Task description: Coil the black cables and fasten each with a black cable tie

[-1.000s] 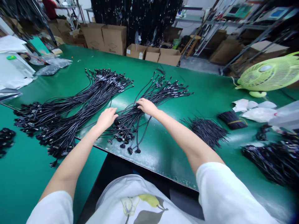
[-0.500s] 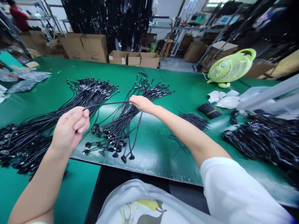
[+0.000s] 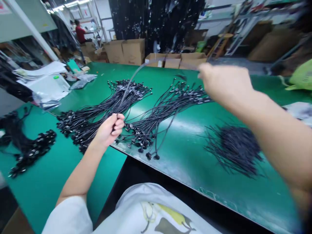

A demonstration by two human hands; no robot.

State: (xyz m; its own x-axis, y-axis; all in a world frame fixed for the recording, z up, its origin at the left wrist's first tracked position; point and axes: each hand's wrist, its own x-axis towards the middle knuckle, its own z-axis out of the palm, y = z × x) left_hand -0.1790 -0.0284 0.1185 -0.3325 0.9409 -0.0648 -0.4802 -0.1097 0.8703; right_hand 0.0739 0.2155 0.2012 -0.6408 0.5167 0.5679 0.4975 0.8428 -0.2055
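A dark cable (image 3: 133, 75), blurred by motion, arcs up from my left hand (image 3: 110, 129) towards my right hand (image 3: 225, 79). My left hand is closed on its lower end, in front of the left cable bundle (image 3: 117, 100). Raised above the table's right part, my right hand has its fingertips pinched at the cable's faint far end. Between my hands lies a second bundle of black cables (image 3: 168, 109), its plugs towards the front edge. Below my right forearm is a pile of thin black ties (image 3: 236, 146).
More black cables (image 3: 31, 146) lie on the lower green table (image 3: 48, 191) at left. Papers and plastic bags (image 3: 46, 83) are at the back left. Cardboard boxes (image 3: 133, 52) stand behind the table. A green fan (image 3: 301, 76) is at the right edge; a person (image 3: 80, 32) sits far back.
My right hand has risen and moved right, and the cable now bows upward instead of running straight between my hands. The view has turned left, showing more of the left table.
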